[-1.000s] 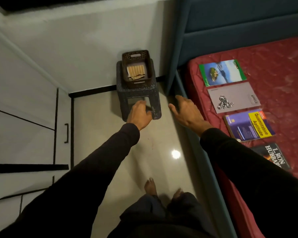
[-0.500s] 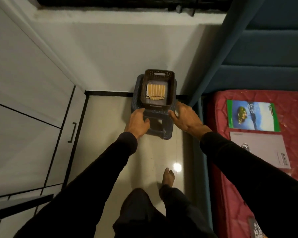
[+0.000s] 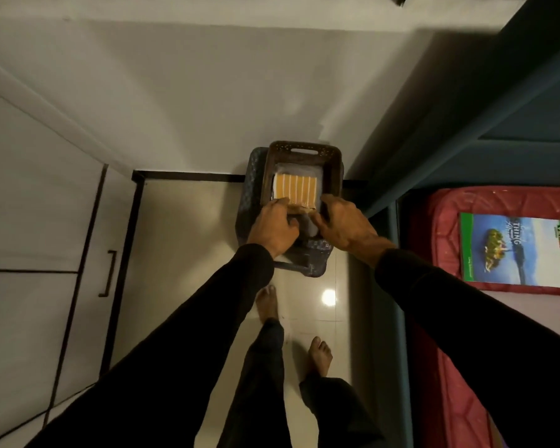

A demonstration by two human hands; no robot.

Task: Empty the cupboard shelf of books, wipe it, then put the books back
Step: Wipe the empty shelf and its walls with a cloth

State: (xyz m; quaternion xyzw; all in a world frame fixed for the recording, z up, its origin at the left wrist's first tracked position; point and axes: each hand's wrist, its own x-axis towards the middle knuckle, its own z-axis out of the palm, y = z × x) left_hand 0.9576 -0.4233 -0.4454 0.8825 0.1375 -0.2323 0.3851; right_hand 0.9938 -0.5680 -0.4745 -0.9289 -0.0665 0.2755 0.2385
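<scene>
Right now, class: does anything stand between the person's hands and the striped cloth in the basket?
Nothing visible does. The left hand already touches the striped cloth at its near edge; the right hand rests at the basket rim beside it.

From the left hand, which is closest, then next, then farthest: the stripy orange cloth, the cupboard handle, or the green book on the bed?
1. Stripy orange cloth, in the brown basket, right at the left hand fingertips.
2. Cupboard handle, off to its left.
3. Green book, far right on the red mattress.
</scene>
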